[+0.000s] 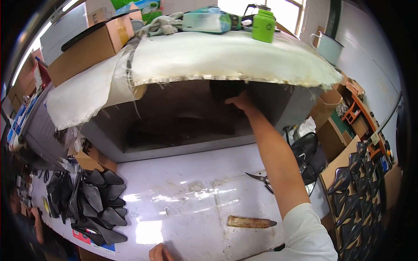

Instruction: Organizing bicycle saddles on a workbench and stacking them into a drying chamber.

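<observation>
"Where's the right hand?"
"Inside the grey box, arm stretched out, fingers bent by a black thing in there. Too dark to tell if it's held."
"The left hand?"
"Low by the table, fingers curled. Can't tell if it's empty."

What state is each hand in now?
Left hand: partly cropped, fingers bent; can't tell.
Right hand: at a dark item; grip can't be told.
</observation>
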Demonstrator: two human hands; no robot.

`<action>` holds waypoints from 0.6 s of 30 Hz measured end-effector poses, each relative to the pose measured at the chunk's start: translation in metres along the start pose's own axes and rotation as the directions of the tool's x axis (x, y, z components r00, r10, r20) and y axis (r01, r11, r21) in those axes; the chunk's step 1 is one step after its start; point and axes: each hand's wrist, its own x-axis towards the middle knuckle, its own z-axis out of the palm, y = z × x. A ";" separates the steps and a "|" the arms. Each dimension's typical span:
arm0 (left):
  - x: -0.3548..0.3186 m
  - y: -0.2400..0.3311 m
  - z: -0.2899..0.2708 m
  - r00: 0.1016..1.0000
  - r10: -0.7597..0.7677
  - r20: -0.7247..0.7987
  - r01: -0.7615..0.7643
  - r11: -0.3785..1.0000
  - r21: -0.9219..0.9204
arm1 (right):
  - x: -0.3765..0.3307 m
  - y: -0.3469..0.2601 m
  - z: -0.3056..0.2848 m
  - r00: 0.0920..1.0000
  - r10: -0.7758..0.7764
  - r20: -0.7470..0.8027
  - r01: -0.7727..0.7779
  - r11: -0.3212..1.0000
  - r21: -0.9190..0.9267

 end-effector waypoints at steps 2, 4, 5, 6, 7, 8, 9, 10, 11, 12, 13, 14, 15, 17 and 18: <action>-0.002 -0.001 -0.010 1.000 -0.005 -0.014 0.005 0.999 0.038 | -0.014 -0.049 -0.018 0.965 -0.003 0.261 -0.051 0.978 0.200; 0.003 -0.003 -0.008 1.000 -0.014 0.015 0.014 1.000 -0.001 | 0.000 -0.031 -0.030 0.924 0.056 0.379 -0.204 0.910 0.362; 0.004 -0.005 -0.007 1.000 -0.030 0.007 0.030 1.000 -0.003 | 0.006 -0.028 -0.031 0.857 0.084 0.508 -0.371 0.785 0.496; 0.004 -0.007 -0.006 0.999 -0.040 0.025 0.040 0.999 -0.011 | 0.010 -0.026 -0.030 0.855 0.072 0.513 -0.361 0.794 0.489; 0.004 -0.009 -0.007 0.998 -0.056 0.038 0.056 0.998 -0.010 | 0.008 -0.031 -0.028 0.852 0.023 0.524 -0.401 0.671 0.624; 0.003 -0.010 -0.008 0.997 -0.079 0.022 0.079 0.997 0.002 | 0.005 -0.041 -0.024 0.846 -0.029 0.532 -0.442 0.520 0.731; 0.003 -0.012 -0.009 0.995 -0.088 0.040 0.089 0.996 -0.008 | 0.004 -0.054 -0.019 0.836 -0.054 0.546 -0.440 0.527 0.727; 0.002 -0.014 -0.011 0.994 -0.092 0.060 0.093 0.995 -0.022 | 0.003 -0.065 -0.018 0.849 -0.037 0.527 -0.425 0.543 0.724; 0.001 -0.016 -0.012 0.993 -0.106 0.045 0.107 0.994 -0.012 | 0.003 -0.080 -0.014 0.863 -0.021 0.505 -0.410 0.557 0.723; 0.000 -0.016 -0.014 0.994 -0.096 0.045 0.097 0.995 -0.015 | 0.005 -0.100 -0.006 0.858 -0.043 0.512 -0.405 0.557 0.725; 0.000 -0.017 -0.017 0.996 -0.079 0.049 0.080 0.997 -0.022 | 0.007 -0.120 0.001 0.817 -0.068 0.572 -0.494 0.429 0.756; 0.003 -0.019 -0.013 0.995 -0.085 0.056 0.087 0.996 -0.026 | 0.005 -0.134 0.010 0.772 -0.081 0.630 -0.585 0.298 0.755; 0.006 -0.019 -0.010 0.991 -0.105 0.079 0.108 0.993 -0.037 | -0.002 -0.148 0.024 0.796 -0.143 0.589 -0.575 0.126 0.808; 0.001 -0.015 -0.022 0.987 -0.147 0.060 0.147 0.989 0.018 | -0.052 -0.249 0.036 0.809 -0.202 0.552 -0.581 -0.134 0.803; 0.000 -0.011 -0.024 0.980 -0.191 0.046 0.191 0.981 0.018 | -0.072 -0.290 0.027 0.818 -0.161 0.552 -0.575 -0.199 0.794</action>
